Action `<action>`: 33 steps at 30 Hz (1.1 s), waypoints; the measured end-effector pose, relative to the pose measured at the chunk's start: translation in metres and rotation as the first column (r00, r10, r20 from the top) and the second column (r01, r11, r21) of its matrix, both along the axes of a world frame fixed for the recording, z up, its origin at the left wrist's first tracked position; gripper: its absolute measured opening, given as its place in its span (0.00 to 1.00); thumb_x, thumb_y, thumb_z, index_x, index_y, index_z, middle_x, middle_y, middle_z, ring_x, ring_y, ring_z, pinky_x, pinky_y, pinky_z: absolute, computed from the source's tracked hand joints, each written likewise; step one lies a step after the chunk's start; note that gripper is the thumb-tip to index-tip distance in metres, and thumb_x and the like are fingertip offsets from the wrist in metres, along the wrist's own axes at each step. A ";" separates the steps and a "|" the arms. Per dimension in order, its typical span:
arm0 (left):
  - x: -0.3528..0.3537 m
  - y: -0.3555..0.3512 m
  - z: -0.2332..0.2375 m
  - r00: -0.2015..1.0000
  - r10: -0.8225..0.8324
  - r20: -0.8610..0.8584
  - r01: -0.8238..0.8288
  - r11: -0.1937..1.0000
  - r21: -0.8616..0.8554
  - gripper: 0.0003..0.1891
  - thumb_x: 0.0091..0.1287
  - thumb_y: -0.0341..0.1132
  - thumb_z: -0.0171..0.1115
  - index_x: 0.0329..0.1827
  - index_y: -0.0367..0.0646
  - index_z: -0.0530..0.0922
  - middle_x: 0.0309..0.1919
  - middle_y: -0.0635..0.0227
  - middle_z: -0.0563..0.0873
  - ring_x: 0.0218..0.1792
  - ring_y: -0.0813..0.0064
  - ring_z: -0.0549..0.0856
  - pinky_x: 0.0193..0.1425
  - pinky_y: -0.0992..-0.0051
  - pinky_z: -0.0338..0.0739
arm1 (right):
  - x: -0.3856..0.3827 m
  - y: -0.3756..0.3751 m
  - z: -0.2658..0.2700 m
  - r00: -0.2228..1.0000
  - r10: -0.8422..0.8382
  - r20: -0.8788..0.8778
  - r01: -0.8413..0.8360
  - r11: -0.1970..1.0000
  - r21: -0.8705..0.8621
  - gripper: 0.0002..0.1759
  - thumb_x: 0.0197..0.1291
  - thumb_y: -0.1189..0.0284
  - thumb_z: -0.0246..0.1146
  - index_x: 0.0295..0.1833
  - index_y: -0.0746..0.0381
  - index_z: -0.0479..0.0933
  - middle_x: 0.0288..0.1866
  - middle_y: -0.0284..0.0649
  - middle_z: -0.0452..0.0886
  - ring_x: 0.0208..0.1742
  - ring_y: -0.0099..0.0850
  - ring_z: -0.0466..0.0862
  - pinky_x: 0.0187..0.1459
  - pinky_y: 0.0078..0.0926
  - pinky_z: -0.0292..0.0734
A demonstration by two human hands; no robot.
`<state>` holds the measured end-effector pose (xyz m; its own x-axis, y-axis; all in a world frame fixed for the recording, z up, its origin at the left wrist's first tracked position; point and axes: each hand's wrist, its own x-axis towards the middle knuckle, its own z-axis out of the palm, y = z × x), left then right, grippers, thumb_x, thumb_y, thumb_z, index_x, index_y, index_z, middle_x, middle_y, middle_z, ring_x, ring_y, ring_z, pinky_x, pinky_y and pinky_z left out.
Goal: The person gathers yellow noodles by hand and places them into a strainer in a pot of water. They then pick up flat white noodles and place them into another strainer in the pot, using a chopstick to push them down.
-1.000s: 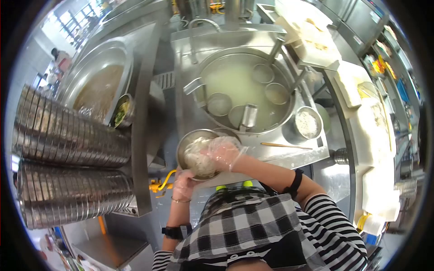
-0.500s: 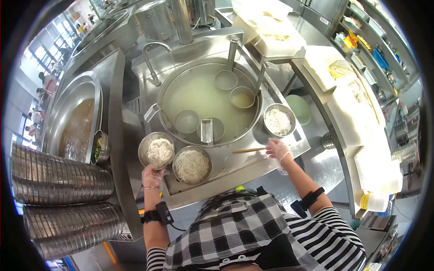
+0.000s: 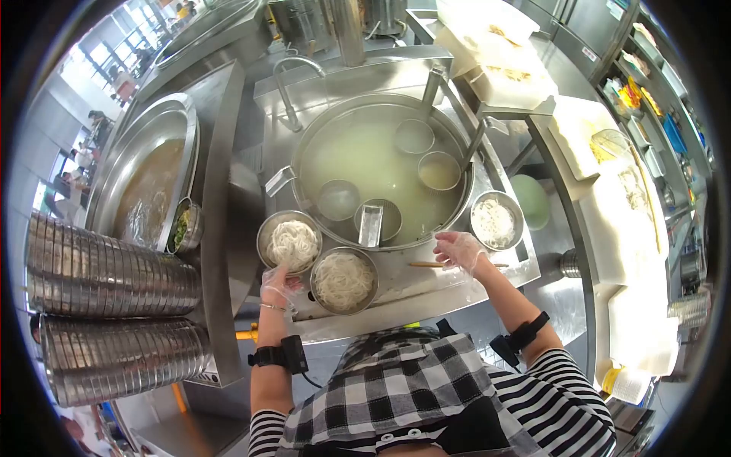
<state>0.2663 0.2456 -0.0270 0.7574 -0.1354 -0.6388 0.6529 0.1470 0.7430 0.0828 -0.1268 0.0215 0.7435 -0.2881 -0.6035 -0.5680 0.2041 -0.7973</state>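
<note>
My left hand (image 3: 282,285), in a clear glove, is at the near rim of the left metal bowl of white noodles (image 3: 292,244), a digit over the rim and the other fingers curled below. Beside it sits a second noodle bowl (image 3: 343,281). My right hand (image 3: 460,252), also gloved, hovers palm down near the big pot's front edge, fingers apart and holding nothing visible. Under it, wooden chopsticks (image 3: 426,264) lie on the steel counter, partly hidden. A third bowl (image 3: 496,221) with white food stands right of the pot.
The large pot (image 3: 312,114) of cloudy liquid holds several round strainers, with a faucet (image 3: 283,87) behind it. Stacked metal bowls (image 3: 114,274) and a wide basin (image 3: 186,137) of brown liquid stand left. White containers (image 3: 582,141) line the right counter. People are in the far left background.
The view has shifted. My right hand has moved left along the chopsticks, whose other end now shows to its right. My left hand remains at the left bowl.
</note>
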 end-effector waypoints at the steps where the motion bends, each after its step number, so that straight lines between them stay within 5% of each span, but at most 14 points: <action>1: -0.003 0.000 0.003 1.000 -0.018 0.011 0.018 0.999 0.031 0.21 0.53 0.37 0.60 0.47 0.37 0.66 0.26 0.58 0.77 0.23 0.65 0.79 0.19 0.68 0.75 | 0.004 0.003 0.002 1.000 0.014 0.001 -0.014 1.000 0.002 0.20 0.54 0.71 0.53 0.52 0.69 0.66 0.34 0.39 0.77 0.28 0.24 0.77 0.23 0.17 0.74; 6: -0.027 0.015 0.041 0.993 0.081 0.087 -0.095 0.981 0.169 0.27 0.54 0.42 0.61 0.52 0.40 0.62 0.22 0.64 0.74 0.21 0.71 0.78 0.17 0.73 0.74 | 0.006 0.007 0.004 0.969 0.221 -0.111 -0.232 0.967 -0.104 0.14 0.53 0.68 0.53 0.37 0.68 0.74 0.25 0.37 0.78 0.20 0.21 0.76 0.21 0.15 0.72; 8: -0.016 0.030 0.049 0.973 0.109 0.202 -0.171 0.932 0.319 0.24 0.55 0.43 0.60 0.51 0.41 0.64 0.23 0.70 0.74 0.18 0.79 0.75 0.16 0.78 0.72 | -0.022 0.006 -0.007 0.770 0.615 -0.171 -0.629 0.685 -0.369 0.18 0.54 0.61 0.51 0.23 0.63 0.75 0.16 0.34 0.75 0.19 0.21 0.76 0.21 0.19 0.71; 9: -0.010 0.031 0.062 0.972 0.116 0.205 -0.179 0.929 0.324 0.24 0.55 0.43 0.60 0.51 0.41 0.64 0.23 0.70 0.74 0.18 0.79 0.75 0.16 0.78 0.72 | -0.042 0.008 -0.015 0.836 0.521 -0.172 -0.542 0.833 -0.110 0.20 0.53 0.57 0.50 0.23 0.62 0.74 0.17 0.34 0.75 0.19 0.22 0.76 0.20 0.20 0.71; 11: 0.010 0.022 0.094 0.940 0.094 0.327 -0.210 0.916 0.341 0.20 0.56 0.44 0.59 0.47 0.41 0.68 0.24 0.72 0.75 0.18 0.82 0.74 0.16 0.81 0.72 | -0.078 0.010 -0.057 0.702 0.632 -0.327 -0.596 0.773 0.216 0.28 0.54 0.47 0.47 0.29 0.62 0.77 0.23 0.35 0.78 0.22 0.23 0.76 0.25 0.21 0.73; 14: 0.057 0.005 0.108 0.900 0.018 0.435 -0.168 0.936 0.310 0.19 0.56 0.46 0.58 0.43 0.41 0.71 0.25 0.72 0.76 0.20 0.84 0.74 0.16 0.83 0.72 | -0.123 0.021 -0.080 0.919 0.295 -0.260 -0.142 0.865 0.481 0.33 0.52 0.47 0.52 0.51 0.64 0.61 0.42 0.44 0.74 0.28 0.29 0.78 0.27 0.24 0.74; 17: 0.118 -0.027 0.124 0.895 -0.159 0.416 -0.036 0.905 0.424 0.21 0.55 0.47 0.58 0.44 0.41 0.73 0.28 0.71 0.77 0.21 0.83 0.75 0.18 0.82 0.72 | -0.146 0.033 -0.157 0.927 0.074 -0.368 0.177 0.778 0.603 0.33 0.50 0.50 0.57 0.51 0.64 0.61 0.43 0.45 0.74 0.37 0.36 0.79 0.34 0.31 0.74; 18: 0.144 -0.035 0.124 0.870 -0.269 0.413 -0.006 0.832 0.555 0.22 0.55 0.48 0.57 0.46 0.40 0.73 0.30 0.68 0.78 0.26 0.79 0.78 0.19 0.81 0.72 | -0.134 0.041 -0.121 0.863 0.374 -0.338 -0.352 0.927 0.128 0.33 0.49 0.52 0.59 0.51 0.65 0.60 0.44 0.46 0.74 0.40 0.39 0.78 0.37 0.33 0.73; 19: 0.165 -0.048 0.129 0.854 -0.335 0.399 0.029 0.795 0.606 0.24 0.55 0.50 0.56 0.45 0.38 0.74 0.31 0.67 0.78 0.26 0.78 0.77 0.22 0.79 0.73 | -0.119 0.052 -0.078 0.673 0.572 -0.468 -0.738 0.566 -0.369 0.33 0.47 0.54 0.61 0.51 0.65 0.59 0.45 0.48 0.74 0.43 0.43 0.77 0.40 0.35 0.72; 21: 0.212 -0.071 0.128 0.830 -0.398 0.390 0.060 0.760 0.647 0.25 0.55 0.51 0.55 0.44 0.36 0.74 0.32 0.65 0.78 0.26 0.77 0.77 0.24 0.77 0.74 | -0.112 0.058 -0.059 0.836 0.427 -0.343 -0.518 0.821 -0.240 0.31 0.46 0.59 0.63 0.50 0.62 0.58 0.40 0.52 0.75 0.43 0.52 0.73 0.40 0.41 0.70; 26: 0.302 -0.127 0.098 0.549 -0.824 0.140 0.060 0.206 0.977 0.31 0.52 0.58 0.49 0.41 0.35 0.76 0.42 0.50 0.77 0.44 0.51 0.76 0.50 0.63 0.67 | -0.149 0.055 -0.129 0.849 0.411 -0.333 -0.527 0.707 -0.472 0.21 0.42 0.64 0.65 0.35 0.63 0.64 0.32 0.55 0.75 0.36 0.53 0.74 0.34 0.41 0.69; 27: 0.320 -0.136 0.085 0.540 -0.829 0.147 0.060 0.212 0.975 0.31 0.52 0.58 0.49 0.41 0.35 0.76 0.42 0.50 0.77 0.44 0.51 0.76 0.50 0.63 0.67 | -0.115 0.069 -0.061 0.975 0.060 -0.213 -0.079 0.994 -0.081 0.21 0.47 0.58 0.61 0.38 0.63 0.67 0.36 0.51 0.76 0.34 0.46 0.76 0.33 0.38 0.70; 29: 0.356 -0.157 0.050 0.538 -0.843 -0.014 0.108 0.052 0.993 0.31 0.51 0.59 0.51 0.41 0.37 0.76 0.43 0.50 0.77 0.47 0.52 0.75 0.50 0.64 0.67 | -0.116 0.074 -0.064 0.901 -0.283 -0.330 0.391 0.859 0.331 0.28 0.51 0.49 0.54 0.47 0.63 0.67 0.40 0.44 0.76 0.35 0.36 0.76 0.35 0.35 0.70; 33: 0.357 -0.196 0.054 0.547 -0.837 0.008 0.169 0.119 0.978 0.32 0.49 0.59 0.53 0.43 0.35 0.75 0.46 0.50 0.75 0.50 0.53 0.73 0.51 0.65 0.67 | -0.156 0.069 -0.123 0.980 0.077 -0.181 -0.083 0.996 -0.024 0.32 0.56 0.49 0.46 0.52 0.68 0.62 0.48 0.45 0.71 0.46 0.35 0.74 0.39 0.34 0.74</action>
<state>0.6228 0.0492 0.0267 0.9152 -0.3090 -0.2587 -0.2271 -0.9257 0.3024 -0.0735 -0.0575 -0.1011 0.6454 -0.2526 -0.7209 -0.7160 0.1287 -0.6862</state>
